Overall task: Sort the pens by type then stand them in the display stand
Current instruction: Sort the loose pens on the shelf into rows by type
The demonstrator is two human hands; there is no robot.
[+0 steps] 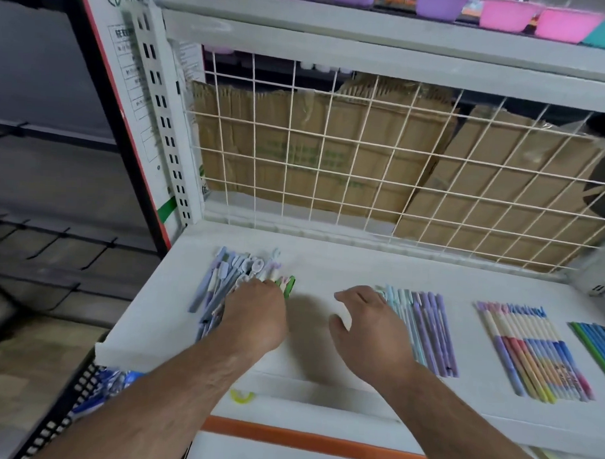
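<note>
- We look down on a white shelf (327,264) where pens lie flat in four groups, ranged from 9 o'clock across to 3 o'clock.
- The pile (220,278) sits at the shelf's 9 o'clock end: lilac, blue and white pens heaped loosely and crossing one another, with their caps mostly towards 12 o'clock.
- Our left hand (253,310) lies palm down on the pile's 3 o'clock side with its fingers bent forward over the pens. The fingertips are hidden, so we cannot tell whether they pinch anything.
- A green pen (288,284) shows at 1 o'clock of that hand, right against the fingers.
- Our right hand (369,328) is palm down near the shelf's middle, fingers spread and relaxed, thumb out towards 9 o'clock, gripping nothing. Its fingers reach the near edge of the teal row.
- The teal row (424,333) holds teal and purple pens laid neatly side by side, just at 3 o'clock of the right hand.
- The cream row (526,347) lies further towards 3 o'clock, apart from the teal row. Its barrels are cream above and coloured below.
- The green row (595,342) is at the far 3 o'clock edge, cut off by the frame.
- At 12 o'clock a wire grid (332,129) backs the shelf, with cardboard (314,150) behind it.
- Pink, purple and teal bowls (504,15) stand on the level above.
- A yellow ring (242,396) lies on the front lip at 6 o'clock, beside our left forearm.
</note>
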